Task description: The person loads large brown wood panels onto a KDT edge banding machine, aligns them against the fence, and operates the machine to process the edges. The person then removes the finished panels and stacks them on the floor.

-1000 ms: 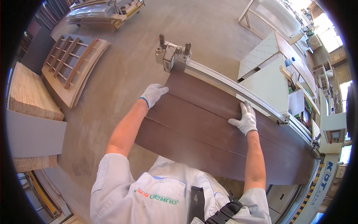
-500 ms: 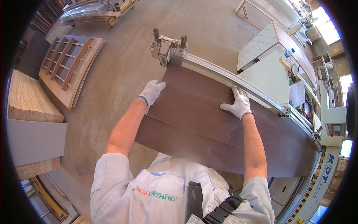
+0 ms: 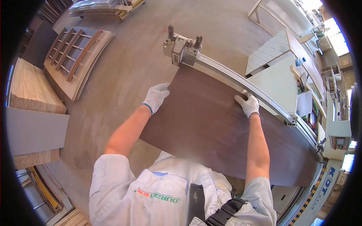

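Note:
A long dark brown panel [image 3: 200,113] lies in front of me, its near edge close to my waist. My left hand [image 3: 156,97], in a white knitted glove with a blue cuff, is closed on the panel's left edge, its fingertips partly hidden there. Near the far edge, my right hand [image 3: 249,104], also gloved, rests against the brown surface beside a pale metal rail [image 3: 241,86]. Its thumb lies on top and its fingers are bent over the far edge. A metal end block [image 3: 183,49] with two upright knobs sits on the rail's left end.
On the left are stacked wooden boards [image 3: 34,88], a grey sheet [image 3: 36,130] and a slatted wooden piece [image 3: 73,54] on panels. White panels [image 3: 273,84] stand beyond the rail. A machine with a striped edge [image 3: 316,196] is at the right. Wrapped boards [image 3: 102,7] lie far back.
My right hand's fingers have drawn in from a wider spread. The seams across the panel's left part no longer show. My view has shifted slightly.

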